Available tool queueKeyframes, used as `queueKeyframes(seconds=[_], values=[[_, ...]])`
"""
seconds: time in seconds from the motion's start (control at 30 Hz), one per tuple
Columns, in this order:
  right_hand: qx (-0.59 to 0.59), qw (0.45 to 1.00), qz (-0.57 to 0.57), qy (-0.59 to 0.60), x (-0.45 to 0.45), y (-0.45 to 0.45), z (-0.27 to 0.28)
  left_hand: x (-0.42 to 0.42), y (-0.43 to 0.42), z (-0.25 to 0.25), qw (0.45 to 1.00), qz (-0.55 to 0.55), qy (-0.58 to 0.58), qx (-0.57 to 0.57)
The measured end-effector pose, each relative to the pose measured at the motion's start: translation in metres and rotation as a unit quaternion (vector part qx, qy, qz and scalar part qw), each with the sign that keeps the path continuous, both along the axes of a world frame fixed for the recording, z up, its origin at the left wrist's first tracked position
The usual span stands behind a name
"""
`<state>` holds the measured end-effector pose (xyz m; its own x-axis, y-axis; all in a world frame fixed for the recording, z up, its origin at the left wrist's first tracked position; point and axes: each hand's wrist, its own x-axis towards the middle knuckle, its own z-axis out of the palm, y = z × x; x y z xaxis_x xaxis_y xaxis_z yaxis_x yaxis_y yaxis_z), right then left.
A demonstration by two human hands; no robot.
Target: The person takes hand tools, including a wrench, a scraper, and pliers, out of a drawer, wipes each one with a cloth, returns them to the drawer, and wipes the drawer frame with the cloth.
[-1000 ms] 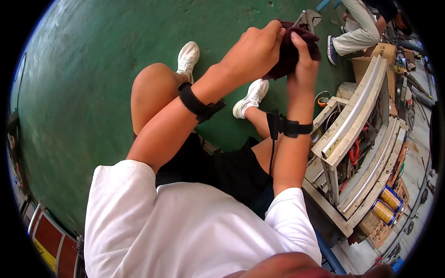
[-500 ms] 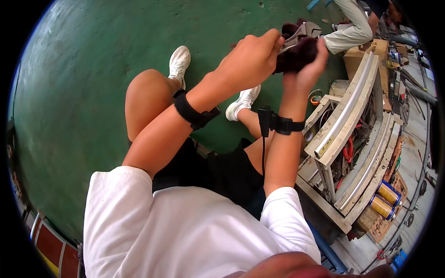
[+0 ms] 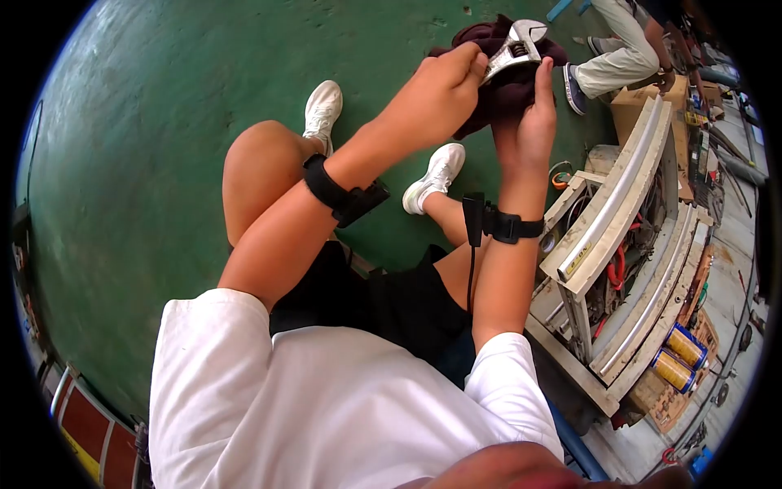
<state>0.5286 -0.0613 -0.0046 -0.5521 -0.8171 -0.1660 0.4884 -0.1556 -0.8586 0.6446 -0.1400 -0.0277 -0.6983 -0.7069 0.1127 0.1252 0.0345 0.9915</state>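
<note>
My left hand [image 3: 444, 94] is closed around the handle of a silver adjustable wrench [image 3: 519, 50], its back toward me. The wrench head with its jaw and knurled screw points up and to the right. Dark maroon cloth [image 3: 498, 98] is bunched behind and under the wrench head, touching it. My right hand [image 3: 533, 122] holds the cloth from the right, thumb upright beside the wrench head; its other fingers are hidden behind the cloth. Both hands are raised over the green floor.
At my right stands a pale frame [image 3: 607, 212] containing cables and red-handled tools. Two yellow-and-blue cans [image 3: 676, 371] lie beside it. A cardboard box [image 3: 631, 110] is farther up. Another person in light trousers [image 3: 621, 53] is at the upper right. Green floor [image 3: 147, 163] stretches left.
The wrench head has turned into clear view, and the cloth has shifted left and spread behind it. My right hand has moved slightly left and down. The other person's feet show more.
</note>
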Motion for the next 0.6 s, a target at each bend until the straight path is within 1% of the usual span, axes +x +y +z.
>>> queueKeyframes(seconds=[0.07,0.13,0.17,0.2,0.23,0.27,0.33,0.37,0.43,0.47,0.53,0.57,0.6], values=[[0.0,1.0,0.011,-0.01,0.0,0.002,-0.003,-0.001,-0.001,-0.001,1.0,0.008,0.001,-0.006],[-0.004,0.999,0.023,-0.023,0.004,0.001,-0.002,-0.002,-0.004,0.006,0.998,0.022,0.026,0.045],[-0.032,0.999,0.015,-0.014,0.005,0.0,0.001,0.0,-0.005,0.01,0.999,0.023,0.024,0.044],[-0.06,0.998,0.007,-0.003,0.007,0.0,0.005,0.004,-0.006,0.019,0.991,-0.035,0.013,0.129],[-0.065,0.998,-0.003,0.005,0.009,-0.001,0.01,0.006,-0.006,0.024,0.972,-0.093,0.003,0.214],[-0.063,0.998,-0.002,0.006,0.007,0.0,0.003,0.006,-0.004,0.024,0.972,-0.093,0.004,0.217],[0.014,0.998,-0.017,0.066,0.007,-0.005,-0.008,0.006,-0.003,0.024,0.927,-0.138,0.042,0.347],[-0.028,0.979,-0.027,0.201,0.012,-0.01,-0.014,0.006,-0.007,0.026,0.928,-0.135,0.045,0.345],[-0.044,0.953,0.0,0.299,0.017,-0.014,-0.016,0.011,-0.016,0.025,0.857,-0.133,0.092,0.49],[-0.044,0.941,0.009,0.336,0.02,-0.015,-0.015,0.012,-0.02,0.023,0.858,-0.131,0.09,0.488],[-0.047,0.938,0.018,0.344,0.017,-0.015,-0.009,0.016,-0.025,0.02,0.804,-0.162,0.127,0.557],[-0.048,0.933,0.027,0.355,0.016,-0.014,-0.007,0.017,-0.024,0.02,0.792,-0.181,0.132,0.567],[-0.048,0.934,0.027,0.354,0.018,-0.013,-0.007,0.018,-0.025,0.02,0.793,-0.18,0.131,0.568]])
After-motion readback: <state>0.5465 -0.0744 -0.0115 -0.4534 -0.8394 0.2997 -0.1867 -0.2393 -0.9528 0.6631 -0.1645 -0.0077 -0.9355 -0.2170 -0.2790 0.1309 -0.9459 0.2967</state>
